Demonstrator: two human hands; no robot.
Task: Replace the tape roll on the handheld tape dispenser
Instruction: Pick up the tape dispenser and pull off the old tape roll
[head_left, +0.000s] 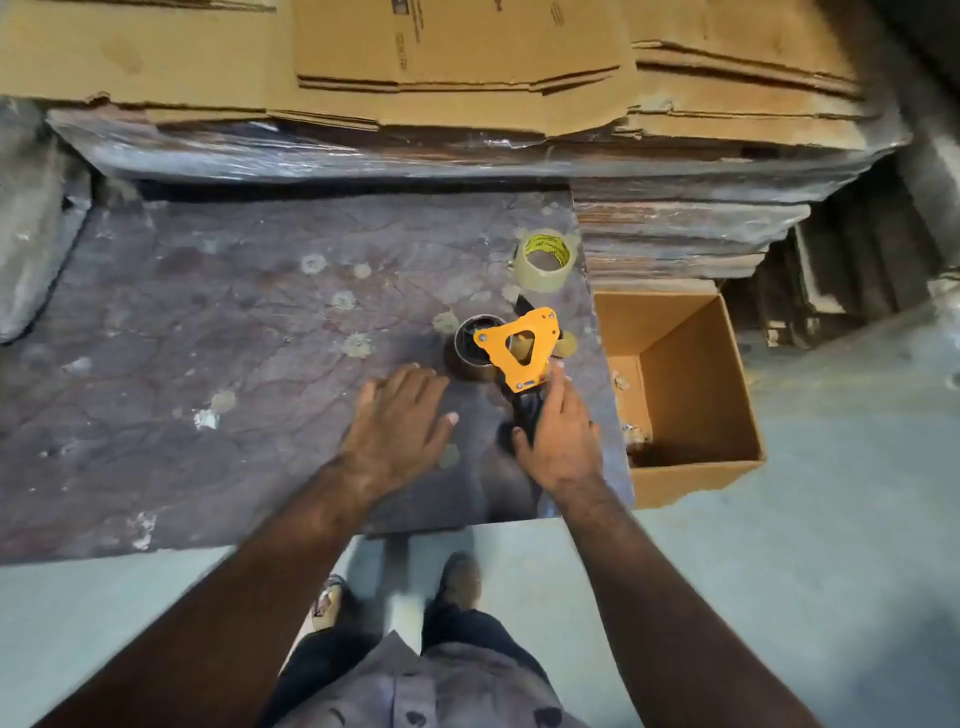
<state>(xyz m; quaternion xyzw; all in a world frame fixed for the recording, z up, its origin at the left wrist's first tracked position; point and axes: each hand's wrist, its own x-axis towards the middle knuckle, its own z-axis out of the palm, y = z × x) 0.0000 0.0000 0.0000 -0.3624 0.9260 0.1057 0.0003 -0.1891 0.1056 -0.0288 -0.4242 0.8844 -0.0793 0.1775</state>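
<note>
A handheld tape dispenser (522, 348) with a yellow frame and black handle lies on the worn table (208, 338) near its right edge. A brown cardboard core (470, 345), with almost no tape on it, sits on the dispenser's hub at its left. My right hand (558, 431) is closed around the black handle. My left hand (402, 415) hovers flat with fingers spread, just left of the handle and below the core, holding nothing. A full roll of clear tape (544, 260) with a yellow inner label stands on the table behind the dispenser.
An open cardboard box (675, 395) stands on the floor against the table's right edge. Stacks of flattened cartons (457, 67) wrapped in plastic film line the back of the table. My feet (457, 577) stand on the grey floor below.
</note>
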